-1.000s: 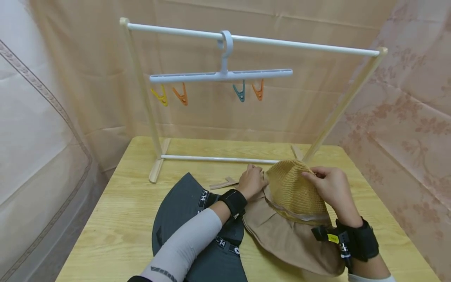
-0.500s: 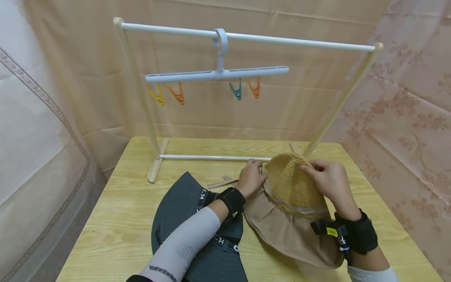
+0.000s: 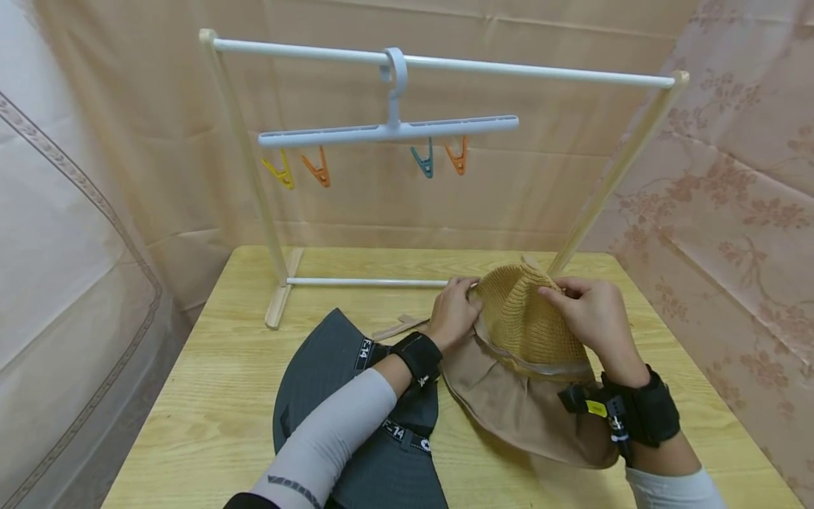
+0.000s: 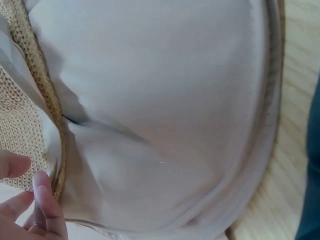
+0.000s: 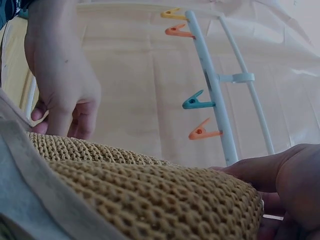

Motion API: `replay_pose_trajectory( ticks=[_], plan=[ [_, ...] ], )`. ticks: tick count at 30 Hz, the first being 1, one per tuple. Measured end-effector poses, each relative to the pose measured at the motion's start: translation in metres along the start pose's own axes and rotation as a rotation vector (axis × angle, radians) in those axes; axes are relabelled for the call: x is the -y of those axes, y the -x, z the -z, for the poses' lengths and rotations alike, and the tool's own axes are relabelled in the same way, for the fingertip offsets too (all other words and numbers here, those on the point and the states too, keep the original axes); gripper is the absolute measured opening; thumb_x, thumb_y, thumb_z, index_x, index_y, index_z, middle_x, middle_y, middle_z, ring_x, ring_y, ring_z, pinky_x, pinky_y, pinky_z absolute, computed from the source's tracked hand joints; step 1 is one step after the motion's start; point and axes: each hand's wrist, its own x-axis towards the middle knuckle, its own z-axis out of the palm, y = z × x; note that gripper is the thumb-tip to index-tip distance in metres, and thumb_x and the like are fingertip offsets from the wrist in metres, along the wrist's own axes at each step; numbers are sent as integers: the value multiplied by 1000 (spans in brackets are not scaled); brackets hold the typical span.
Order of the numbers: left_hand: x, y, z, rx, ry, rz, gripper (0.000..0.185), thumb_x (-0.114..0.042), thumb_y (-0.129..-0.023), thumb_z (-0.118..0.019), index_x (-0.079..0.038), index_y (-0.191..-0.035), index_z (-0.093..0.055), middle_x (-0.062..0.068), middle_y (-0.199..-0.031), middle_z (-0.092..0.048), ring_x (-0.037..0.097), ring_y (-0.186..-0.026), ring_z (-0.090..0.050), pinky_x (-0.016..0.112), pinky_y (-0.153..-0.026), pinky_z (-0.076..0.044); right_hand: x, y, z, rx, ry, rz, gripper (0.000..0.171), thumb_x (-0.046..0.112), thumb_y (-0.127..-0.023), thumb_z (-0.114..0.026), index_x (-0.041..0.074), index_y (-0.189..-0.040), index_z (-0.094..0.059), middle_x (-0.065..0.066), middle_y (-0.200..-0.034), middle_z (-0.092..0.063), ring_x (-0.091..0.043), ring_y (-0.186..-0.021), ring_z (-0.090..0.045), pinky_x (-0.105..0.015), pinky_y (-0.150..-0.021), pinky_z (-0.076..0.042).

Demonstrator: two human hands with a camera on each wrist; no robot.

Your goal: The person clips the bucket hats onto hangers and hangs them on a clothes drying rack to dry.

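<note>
A sun hat [image 3: 534, 332] with a knitted straw-coloured crown and a wide beige cloth brim is held over the table's right half. My left hand [image 3: 453, 312] pinches the hat's left edge, where crown meets brim; the left wrist view shows its fingertips [image 4: 44, 192] at that seam. On the other side my right hand [image 3: 591, 322] pinches the top right of the crown between thumb and fingers. Its thumb overlaps the knit [image 5: 165, 195] in the right wrist view. Left of it, a dark grey hat [image 3: 331, 396] with a lettered band lies partly under my left forearm.
Behind the hats stands a rack with a white top bar [image 3: 534, 69] and wooden posts. From it hangs a light blue hanger [image 3: 445, 128] carrying yellow, orange and teal clips [image 3: 425, 161]. A beige strap [image 3: 397, 329] lies on the wooden table [image 3: 191, 396].
Both hands have lifted the straw-and-beige hat slightly away from me, toward the rack, and its brim's front edge has risen. The view has shifted a little; the grey hat stays put.
</note>
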Motion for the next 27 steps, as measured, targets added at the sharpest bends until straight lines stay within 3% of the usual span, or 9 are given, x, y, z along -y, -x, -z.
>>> replay_pose_trajectory(
  ticks=[4, 12, 18, 27],
  plan=[
    [-4, -2, 3, -23, 19, 9, 42, -20, -94, -63, -13, -135, -58, 5, -122, -61, 19, -102, -62, 29, -84, -51, 1, -1, -1, -16, 10, 31, 28, 22, -91, -70, -4, -102, -74, -19, -73, -70, -7, -49, -44, -24, -46, -34],
    [-13, -6, 12, -37, 160, 14, 41, -26, -97, -60, -15, -137, -56, 6, -123, -59, 10, -76, -59, 19, -67, -47, 5, -6, -3, -32, 25, 50, 28, 20, -89, -72, -5, -102, -74, -18, -73, -69, -9, -51, -46, -23, -47, -36],
    [-17, -8, 13, -34, 208, 33, 42, -28, -97, -60, -16, -137, -56, 6, -126, -58, 8, -76, -58, 18, -66, -46, 7, -9, -3, -37, 33, 58, 25, 18, -88, -73, -5, -98, -75, -14, -66, -65, -11, -50, -45, -23, -47, -36],
    [-22, -11, 20, -58, 288, 28, 43, -37, -101, -52, -14, -137, -56, 7, -122, -60, 8, -74, -54, 19, -65, -44, 10, -12, -4, -46, 35, 66, 28, 18, -87, -74, -6, -101, -74, -18, -71, -68, -13, -53, -50, -23, -49, -39]
  ],
)
